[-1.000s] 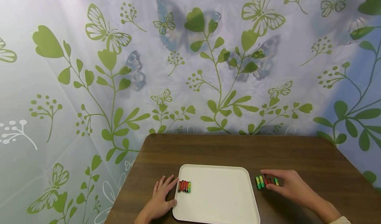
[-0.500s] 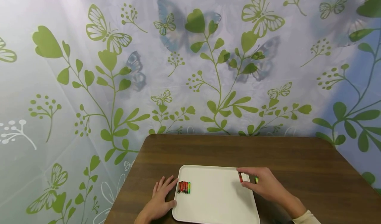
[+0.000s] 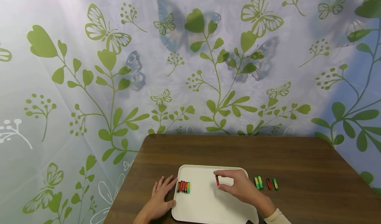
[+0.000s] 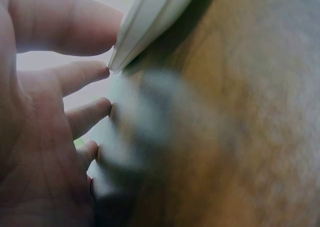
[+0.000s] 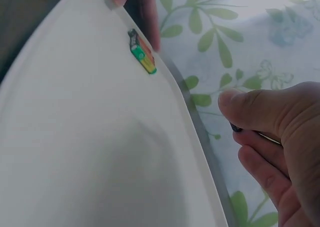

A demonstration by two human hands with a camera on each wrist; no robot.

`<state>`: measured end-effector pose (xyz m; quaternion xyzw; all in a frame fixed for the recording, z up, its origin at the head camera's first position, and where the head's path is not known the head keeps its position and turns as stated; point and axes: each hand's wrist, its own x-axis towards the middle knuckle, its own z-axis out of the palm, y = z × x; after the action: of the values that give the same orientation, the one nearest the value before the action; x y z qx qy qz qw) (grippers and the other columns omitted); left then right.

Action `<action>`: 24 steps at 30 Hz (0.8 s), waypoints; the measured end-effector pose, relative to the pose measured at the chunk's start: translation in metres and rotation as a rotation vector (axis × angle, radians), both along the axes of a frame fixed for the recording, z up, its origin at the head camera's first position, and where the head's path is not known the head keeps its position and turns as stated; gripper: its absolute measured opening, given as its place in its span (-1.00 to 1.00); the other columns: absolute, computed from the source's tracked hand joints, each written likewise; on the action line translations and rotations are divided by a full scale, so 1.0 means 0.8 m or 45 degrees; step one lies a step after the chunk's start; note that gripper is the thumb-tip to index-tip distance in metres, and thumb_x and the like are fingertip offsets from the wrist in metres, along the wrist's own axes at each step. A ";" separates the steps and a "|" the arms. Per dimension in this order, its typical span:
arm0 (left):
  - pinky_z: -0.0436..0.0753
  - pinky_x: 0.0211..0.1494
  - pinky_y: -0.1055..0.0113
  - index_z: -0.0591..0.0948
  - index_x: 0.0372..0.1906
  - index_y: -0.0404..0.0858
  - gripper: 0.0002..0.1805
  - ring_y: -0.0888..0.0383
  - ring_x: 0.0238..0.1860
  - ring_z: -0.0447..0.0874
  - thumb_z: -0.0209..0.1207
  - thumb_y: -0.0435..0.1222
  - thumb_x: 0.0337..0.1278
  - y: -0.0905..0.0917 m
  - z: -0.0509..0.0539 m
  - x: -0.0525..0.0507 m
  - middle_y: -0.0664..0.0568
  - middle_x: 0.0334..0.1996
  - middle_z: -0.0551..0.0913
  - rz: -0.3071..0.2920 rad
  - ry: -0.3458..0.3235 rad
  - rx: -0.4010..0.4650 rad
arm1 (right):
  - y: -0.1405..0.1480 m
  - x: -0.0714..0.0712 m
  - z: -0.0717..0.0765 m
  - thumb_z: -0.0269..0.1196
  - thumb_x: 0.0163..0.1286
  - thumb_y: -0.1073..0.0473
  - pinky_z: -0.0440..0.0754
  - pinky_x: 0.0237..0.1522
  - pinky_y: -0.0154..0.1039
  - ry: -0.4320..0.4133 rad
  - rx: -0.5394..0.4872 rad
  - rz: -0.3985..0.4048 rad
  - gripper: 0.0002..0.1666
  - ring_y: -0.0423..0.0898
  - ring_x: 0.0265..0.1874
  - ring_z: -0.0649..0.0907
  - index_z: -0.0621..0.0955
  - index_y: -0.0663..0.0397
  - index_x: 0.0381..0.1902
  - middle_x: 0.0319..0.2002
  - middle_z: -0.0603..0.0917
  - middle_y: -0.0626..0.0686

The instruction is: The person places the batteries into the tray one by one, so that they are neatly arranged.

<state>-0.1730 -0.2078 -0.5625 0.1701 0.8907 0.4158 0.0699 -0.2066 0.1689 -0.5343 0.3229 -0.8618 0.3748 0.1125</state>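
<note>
Between thumb and index finger, my right hand (image 3: 242,188) pinches a red battery (image 3: 217,180) above the middle of the white tray (image 3: 208,207). In the right wrist view only a dark end of that battery (image 5: 236,128) peeks out under the thumb. My left hand (image 3: 159,199) lies with fingers spread at the tray's left edge; the left wrist view has its thumb and a fingertip against the rim (image 4: 131,52). Just inside that edge, a row of several red batteries (image 3: 183,187) lies side by side, ending in a green-yellow battery (image 3: 188,187) on the right.
To the tray's right on the brown wooden table (image 3: 303,171) lie two green-yellow batteries (image 3: 258,182) together, a red battery (image 3: 269,184) and another green battery (image 3: 275,184). A patterned curtain (image 3: 190,68) hangs behind the table's back edge.
My right hand has picked up a red battery from the group right of the tray and carried it left over the tray. The left hand has stayed at the tray's edge.
</note>
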 end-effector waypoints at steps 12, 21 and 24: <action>-0.43 0.61 -0.55 0.42 0.66 -0.20 -0.06 -0.59 0.73 -0.29 0.35 -0.32 0.05 0.000 0.000 0.000 -0.36 0.72 0.20 -0.001 -0.017 0.005 | -0.045 -0.003 -0.007 0.60 0.29 0.21 0.83 0.13 -0.08 -0.094 -0.047 0.026 -0.47 -0.04 0.09 0.87 0.81 0.07 0.23 0.15 0.87 -0.09; -0.41 0.61 -0.54 0.43 0.65 -0.23 -0.05 -0.58 0.73 -0.28 0.35 -0.35 0.03 0.001 0.001 0.000 -0.37 0.71 0.21 0.005 -0.012 0.013 | -0.071 -0.007 -0.017 0.60 0.29 0.22 0.84 0.11 -0.11 -0.051 -0.051 0.040 -0.50 -0.02 0.07 0.87 0.81 0.13 0.19 0.12 0.88 -0.03; -0.40 0.61 -0.54 0.43 0.65 -0.24 -0.06 -0.58 0.73 -0.27 0.35 -0.34 0.03 0.001 0.001 0.000 -0.37 0.70 0.21 0.006 -0.008 0.013 | -0.079 -0.010 -0.019 0.60 0.28 0.22 0.84 0.10 -0.11 -0.042 -0.052 0.031 -0.51 -0.04 0.06 0.87 0.81 0.15 0.18 0.11 0.88 -0.01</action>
<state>-0.1730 -0.2066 -0.5615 0.1670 0.8888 0.4210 0.0707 -0.2143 0.1054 -0.5497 0.3247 -0.8517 0.3990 0.1002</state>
